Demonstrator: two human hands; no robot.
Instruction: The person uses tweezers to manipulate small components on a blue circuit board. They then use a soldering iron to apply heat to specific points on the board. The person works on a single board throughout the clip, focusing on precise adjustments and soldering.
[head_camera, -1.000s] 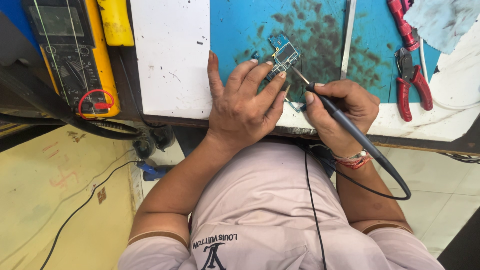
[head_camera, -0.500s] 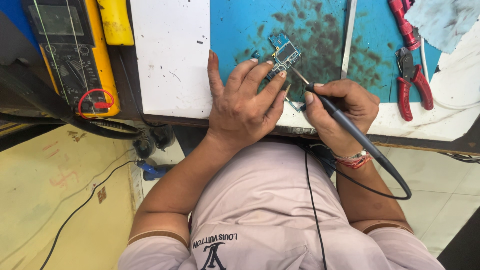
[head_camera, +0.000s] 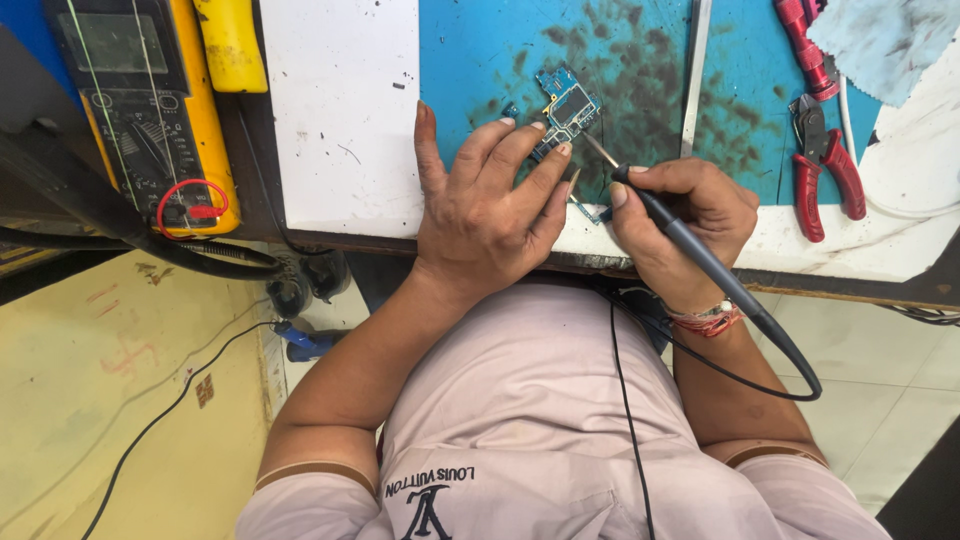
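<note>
Hands number two, both bare: the left hand (head_camera: 490, 205) lies flat, fingers spread, its fingertips (head_camera: 562, 149) pinning one small blue circuit board (head_camera: 568, 108) onto the stained blue mat (head_camera: 480, 60), while the right hand (head_camera: 690, 215) is closed in a pen grip around one black soldering iron (head_camera: 665, 212), whose thin metal tip (head_camera: 596, 150) reaches the board's lower edge. One yellow multimeter (head_camera: 150, 100) sits at the far left, and two red-handled pliers (head_camera: 825, 165) lie to the right, the upper pair cut off by the frame. Beside them a grey cloth (head_camera: 880, 45) is partly out of view. The iron's smooth cable (head_camera: 800, 365) loops past the wrist.
</note>
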